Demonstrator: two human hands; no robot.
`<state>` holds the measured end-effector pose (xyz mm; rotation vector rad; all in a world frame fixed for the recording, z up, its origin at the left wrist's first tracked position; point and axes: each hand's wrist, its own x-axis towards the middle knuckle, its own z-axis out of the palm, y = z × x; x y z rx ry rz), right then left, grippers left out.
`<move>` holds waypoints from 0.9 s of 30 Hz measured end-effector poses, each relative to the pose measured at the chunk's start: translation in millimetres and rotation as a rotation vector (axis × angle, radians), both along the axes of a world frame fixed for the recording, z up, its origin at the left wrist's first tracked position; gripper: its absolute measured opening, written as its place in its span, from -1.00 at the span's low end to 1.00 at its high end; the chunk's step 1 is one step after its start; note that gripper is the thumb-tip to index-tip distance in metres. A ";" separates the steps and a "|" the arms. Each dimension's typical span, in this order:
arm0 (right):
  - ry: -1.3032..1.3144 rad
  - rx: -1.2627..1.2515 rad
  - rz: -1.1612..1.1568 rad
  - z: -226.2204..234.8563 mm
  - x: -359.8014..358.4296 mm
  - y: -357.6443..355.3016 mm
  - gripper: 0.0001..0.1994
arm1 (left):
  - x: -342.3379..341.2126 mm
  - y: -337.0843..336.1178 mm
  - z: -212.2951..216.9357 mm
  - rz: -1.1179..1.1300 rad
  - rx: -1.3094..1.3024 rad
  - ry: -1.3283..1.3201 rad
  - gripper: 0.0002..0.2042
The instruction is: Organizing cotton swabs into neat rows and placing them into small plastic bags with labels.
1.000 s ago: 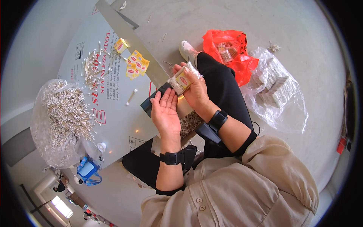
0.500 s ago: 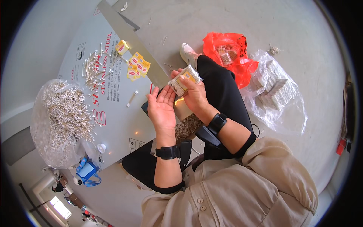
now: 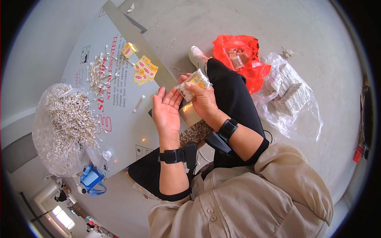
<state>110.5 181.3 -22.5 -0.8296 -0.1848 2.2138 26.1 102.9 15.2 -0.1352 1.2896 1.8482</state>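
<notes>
- A small clear packet of cotton swabs (image 3: 193,85) is held at frame centre, clamped in the right hand (image 3: 204,101), wrist bent inward.
- The left hand (image 3: 165,112) is raised palm-up just beside it, fingers spread, empty.

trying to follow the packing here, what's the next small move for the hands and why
Probably bring the open left hand up to steady the small clear packet of cotton swabs. The right hand alone has a grip on it, raised above the lap, while the left palm sits empty just beside it, fingers spread toward the packet.
</notes>
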 end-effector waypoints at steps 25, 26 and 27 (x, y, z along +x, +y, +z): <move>-0.233 0.622 0.256 -9.5 16.9 43.9 -0.66 | 60.6 11.6 -24.1 0.042 0.186 0.521 -0.26; -0.232 0.623 0.259 -9.9 16.0 40.8 -0.66 | 60.3 11.3 -24.9 0.046 0.191 0.515 -0.26; -0.247 0.658 0.251 -9.9 15.4 37.2 -0.66 | 60.5 11.8 -25.3 0.048 0.191 0.513 -0.26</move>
